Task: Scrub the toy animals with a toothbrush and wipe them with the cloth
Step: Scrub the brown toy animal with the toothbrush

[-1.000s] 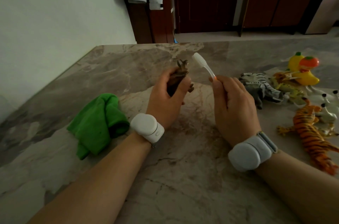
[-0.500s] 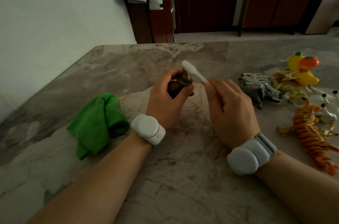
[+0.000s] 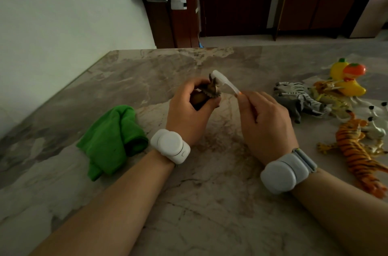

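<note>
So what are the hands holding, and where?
Left hand grips the brown toy animal round its body; right hand pinches the toothbrush by its handle end.

My left hand point(image 3: 189, 117) grips a small brown plastic toy animal point(image 3: 206, 94); my right hand point(image 3: 266, 121) pinches a white toothbrush point(image 3: 225, 83), its head touching the toy's top.
</note>
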Demonstrator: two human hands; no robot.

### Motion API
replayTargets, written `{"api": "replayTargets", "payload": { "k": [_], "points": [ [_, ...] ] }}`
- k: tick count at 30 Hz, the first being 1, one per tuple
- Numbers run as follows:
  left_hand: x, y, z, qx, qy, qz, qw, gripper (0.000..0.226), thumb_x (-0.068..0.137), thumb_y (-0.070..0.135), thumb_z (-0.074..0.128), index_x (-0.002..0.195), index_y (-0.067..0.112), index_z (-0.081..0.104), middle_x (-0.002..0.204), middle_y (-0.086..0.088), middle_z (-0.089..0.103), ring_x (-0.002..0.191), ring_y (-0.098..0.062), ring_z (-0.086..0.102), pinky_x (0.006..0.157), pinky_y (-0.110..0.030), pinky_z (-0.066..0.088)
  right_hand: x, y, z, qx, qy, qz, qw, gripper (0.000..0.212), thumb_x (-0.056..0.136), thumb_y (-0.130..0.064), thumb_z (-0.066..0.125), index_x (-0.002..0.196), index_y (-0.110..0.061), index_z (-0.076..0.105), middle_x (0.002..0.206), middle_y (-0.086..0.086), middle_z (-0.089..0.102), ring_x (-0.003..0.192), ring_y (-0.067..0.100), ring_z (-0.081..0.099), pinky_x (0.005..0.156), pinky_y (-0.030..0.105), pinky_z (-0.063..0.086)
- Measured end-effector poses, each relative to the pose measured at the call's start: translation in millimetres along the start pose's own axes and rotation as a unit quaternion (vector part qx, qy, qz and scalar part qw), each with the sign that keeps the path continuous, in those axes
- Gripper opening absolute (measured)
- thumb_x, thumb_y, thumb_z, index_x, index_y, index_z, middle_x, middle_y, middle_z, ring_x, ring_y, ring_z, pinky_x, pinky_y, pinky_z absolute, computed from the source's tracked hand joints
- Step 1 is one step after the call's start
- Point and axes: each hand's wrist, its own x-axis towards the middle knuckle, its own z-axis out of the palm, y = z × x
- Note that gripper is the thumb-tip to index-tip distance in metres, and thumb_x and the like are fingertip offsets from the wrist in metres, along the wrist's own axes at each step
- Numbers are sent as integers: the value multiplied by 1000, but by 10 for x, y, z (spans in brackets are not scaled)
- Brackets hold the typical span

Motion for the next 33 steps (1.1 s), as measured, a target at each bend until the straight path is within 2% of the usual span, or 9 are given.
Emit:
{"api": "replayTargets", "payload": {
  "k": [4, 9, 13, 19, 23, 28, 33],
  "points": [
    [11, -2, 2, 4, 2, 8, 1000, 41, 82, 22, 79, 117, 30, 59, 113, 9, 66, 100, 3, 62, 85, -11, 50, 33, 17, -36, -8, 26, 31, 999, 33, 105, -35, 41, 107, -14, 66, 89, -5, 56, 72, 15, 53, 61, 32, 44],
    [13, -17, 1, 13, 7, 16, 1000, 40, 79, 21, 81, 111, 33, 60, 110, 11, 66, 98, 6, 61, 82, -8, 49, 10, 1, -11, -7, -11, -4, 1000, 32, 104, -37, 42, 104, -18, 68, 86, -4, 59, 71, 16, 56, 62, 39, 52],
    [12, -2, -2, 15, 3, 10, 1000, 40, 80, 23, 81, 112, 35, 60, 112, 12, 66, 99, 7, 60, 81, -5, 47, 43, 21, -33, -11, 25, 31, 999, 33, 105, -36, 41, 107, -14, 66, 89, -3, 57, 72, 14, 52, 61, 33, 47],
    [-6, 0, 13, 8, -8, 8, 1000, 39, 80, 19, 81, 111, 33, 61, 106, 16, 64, 95, 10, 60, 77, -3, 45, 29, 24, -17, -7, -12, 15, 1000, 31, 104, -37, 42, 101, -18, 67, 83, -7, 56, 69, 10, 52, 60, 31, 46],
    [5, -25, 18, 11, -8, 8, 1000, 39, 79, 21, 82, 110, 34, 62, 106, 17, 64, 97, 7, 61, 79, -5, 46, 57, 48, -37, 0, 17, 44, 999, 32, 105, -36, 42, 105, -16, 66, 88, -7, 56, 73, 9, 50, 59, 18, 38],
    [-5, -28, 13, 18, -13, 22, 1000, 37, 79, 17, 81, 111, 26, 64, 109, 12, 65, 99, 8, 60, 81, -6, 47, 11, 13, -10, -2, -16, -6, 1000, 29, 104, -35, 44, 102, -19, 68, 84, -6, 58, 71, 13, 54, 62, 36, 49],
    [-3, -10, 7, 22, -8, 16, 1000, 39, 79, 19, 82, 107, 34, 61, 104, 21, 61, 94, 15, 57, 78, -3, 45, 27, 24, -28, -8, 9, 19, 1000, 33, 104, -37, 42, 104, -17, 68, 85, -6, 56, 70, 13, 52, 60, 33, 46]
  ]
}}
